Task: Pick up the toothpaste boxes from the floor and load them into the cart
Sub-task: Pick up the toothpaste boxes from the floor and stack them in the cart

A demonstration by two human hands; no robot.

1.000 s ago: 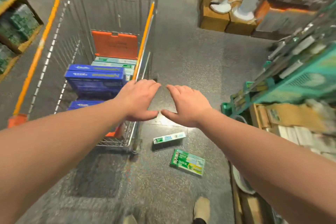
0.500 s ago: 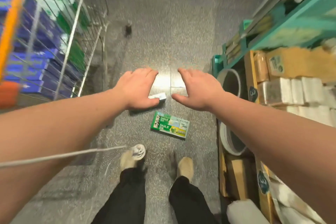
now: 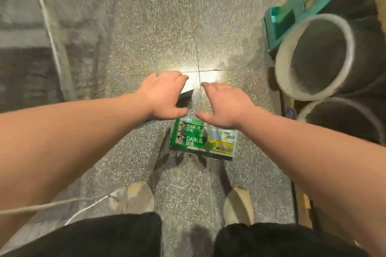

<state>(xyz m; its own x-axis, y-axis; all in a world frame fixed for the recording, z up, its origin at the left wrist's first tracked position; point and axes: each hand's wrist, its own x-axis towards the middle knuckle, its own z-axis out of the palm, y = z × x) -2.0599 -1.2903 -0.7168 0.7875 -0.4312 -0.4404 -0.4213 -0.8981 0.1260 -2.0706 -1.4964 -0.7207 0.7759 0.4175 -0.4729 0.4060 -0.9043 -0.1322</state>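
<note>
A green Darlie toothpaste box [image 3: 200,141] lies flat on the speckled floor just ahead of my feet. My right hand [image 3: 226,106] hovers open over its far edge, fingers spread, thumb above the box's top left corner. A slim toothpaste box [image 3: 186,98] lies just beyond it, mostly hidden under my left hand [image 3: 165,94], with only its right end showing. The left fingers curl over the slim box's far side and the thumb sits on its near side; motion blur hides whether they grip it. The cart [image 3: 49,19] shows only as a blurred metal frame at the left.
Two round grey tubs [image 3: 313,56] [image 3: 342,125] stand on the floor at the right beside a teal shelf base [image 3: 279,21]. My two shoes [image 3: 137,196] [image 3: 238,204] are just behind the green box. A white cord [image 3: 52,204] hangs across the lower left.
The view has tilted down and dropped closer to the floor. Both hands have lowered onto the boxes, the left over the slim one, the right over the green one. The cart has slid out left.
</note>
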